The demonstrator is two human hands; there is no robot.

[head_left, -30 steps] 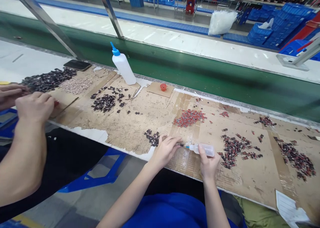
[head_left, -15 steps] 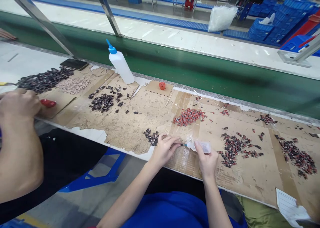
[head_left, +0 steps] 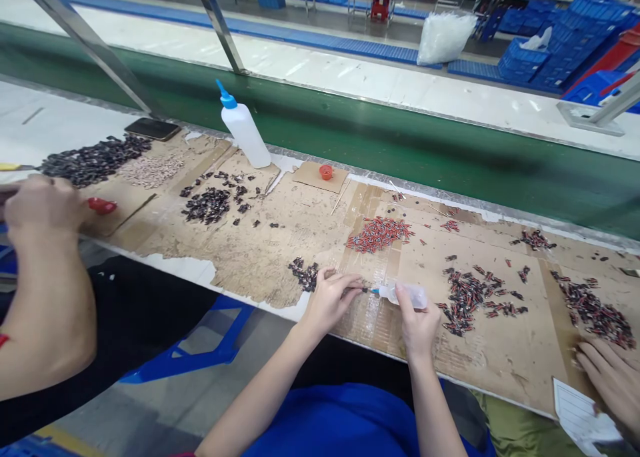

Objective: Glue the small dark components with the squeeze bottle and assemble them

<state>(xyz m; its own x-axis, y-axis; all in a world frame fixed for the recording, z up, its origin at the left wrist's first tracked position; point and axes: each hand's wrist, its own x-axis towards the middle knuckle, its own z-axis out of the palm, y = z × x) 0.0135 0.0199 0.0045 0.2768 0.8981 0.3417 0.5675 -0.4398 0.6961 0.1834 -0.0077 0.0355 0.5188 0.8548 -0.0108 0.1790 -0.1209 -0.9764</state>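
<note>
My left hand (head_left: 331, 298) pinches a small dark part (head_left: 364, 289) between thumb and fingertips, just above the cardboard. In my right hand (head_left: 419, 320) lies a small translucent squeeze bottle (head_left: 407, 295), tilted flat, its blue nozzle tip (head_left: 375, 290) pointing left close to the dark part. Whether the tip touches the part I cannot tell. Beside my left hand sits a small pile of black parts (head_left: 303, 274). Beyond both hands is a heap of small red parts (head_left: 379, 234), and to the right of my right hand lie black-and-red pieces (head_left: 467, 297).
A white bottle with blue cap (head_left: 246, 133) stands at the back. A red cap (head_left: 326, 171) lies on a cardboard scrap. More black parts (head_left: 206, 205) lie left. A co-worker's hand (head_left: 45, 207) works at far left; another person's hand (head_left: 610, 377) reaches in at right.
My right hand and the squeeze bottle have moved slightly right, drawing the nozzle away from my left fingers. Another person's hand has appeared at the right edge.
</note>
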